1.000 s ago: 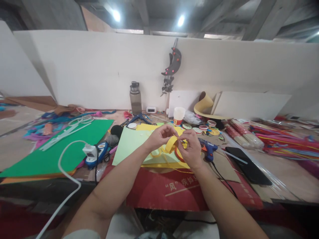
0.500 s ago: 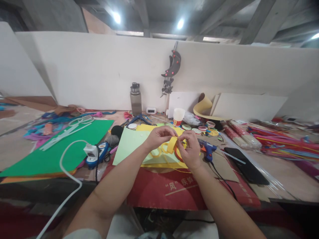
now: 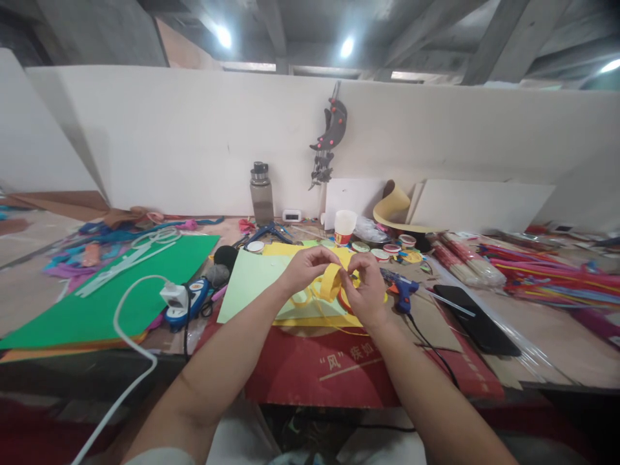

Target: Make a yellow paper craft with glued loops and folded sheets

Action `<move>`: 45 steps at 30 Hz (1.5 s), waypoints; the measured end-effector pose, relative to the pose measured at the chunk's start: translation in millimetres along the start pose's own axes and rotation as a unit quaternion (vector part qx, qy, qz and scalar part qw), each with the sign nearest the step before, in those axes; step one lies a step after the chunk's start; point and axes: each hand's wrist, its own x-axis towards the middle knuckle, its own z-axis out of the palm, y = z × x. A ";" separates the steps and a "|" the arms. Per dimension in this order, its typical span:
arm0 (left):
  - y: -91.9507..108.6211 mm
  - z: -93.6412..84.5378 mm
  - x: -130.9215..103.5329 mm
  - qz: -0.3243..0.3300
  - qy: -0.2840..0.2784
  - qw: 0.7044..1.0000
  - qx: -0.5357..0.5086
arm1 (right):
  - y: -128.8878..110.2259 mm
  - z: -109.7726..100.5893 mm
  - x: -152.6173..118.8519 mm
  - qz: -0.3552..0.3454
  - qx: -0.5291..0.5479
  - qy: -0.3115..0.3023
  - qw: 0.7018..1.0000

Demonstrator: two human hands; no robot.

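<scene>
Both hands meet above the middle of the table around a looped yellow strip [image 3: 330,283]. My left hand [image 3: 314,265] is closed, its fingertips pinching the strip's upper edge. From the other side, my right hand [image 3: 364,286] pinches the same loop between thumb and fingers. Below them lie a pale green sheet [image 3: 252,284] and a yellow sheet [image 3: 290,321], with more yellow strip curls on top. An orange-red ring-shaped item beneath the right hand is partly hidden by it. All of this rests on a red board [image 3: 310,374] with printed characters.
To the right are a blue glue gun [image 3: 403,290], a black phone [image 3: 477,320] and bundled pipe cleaners [image 3: 547,274]. Green sheets [image 3: 121,323] and a blue power strip [image 3: 186,310] with a white cable lie left. Behind stand a bottle [image 3: 262,197] and a paper cup [image 3: 345,227].
The yellow loop has turned slightly and shows a rounder, wider face between my fingers. Both hands keep their pinch in nearly the same place; the whole view has shifted slightly.
</scene>
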 end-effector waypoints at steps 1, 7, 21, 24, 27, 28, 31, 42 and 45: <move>0.2 -0.7 0.2 0.008 0.002 1.000 0.013 | 0.4 0.4 0.0 0.005 0.001 -0.002 1.000; 3.3 -5.7 1.3 0.098 0.000 0.993 0.059 | -2.8 -1.3 1.7 -0.020 -0.041 -0.020 0.999; -4.7 1.7 1.0 0.014 0.034 0.999 -0.009 | 0.0 0.2 -1.3 -0.024 -0.035 0.023 0.999; -4.6 0.3 1.3 0.016 0.032 0.999 -0.019 | -2.3 -0.6 0.5 -0.022 -0.045 0.009 0.999; -5.0 0.4 0.7 0.015 0.020 0.999 -0.029 | -4.1 -2.0 0.8 -0.027 -0.046 0.015 0.998; -4.9 0.7 0.4 0.016 0.018 0.999 -0.032 | -4.5 -2.4 0.6 -0.028 -0.043 0.018 0.999; -3.2 1.2 -0.8 0.025 0.015 0.999 -0.038 | -5.6 -2.4 -0.3 -0.028 -0.036 0.018 0.999; -6.9 3.3 3.1 -0.095 0.099 0.983 -0.126 | 5.0 4.0 -4.1 0.102 0.045 0.031 0.993; -8.4 -1.8 6.3 -0.087 0.121 0.978 -0.148 | 9.3 5.0 -5.6 0.147 0.049 0.020 0.988</move>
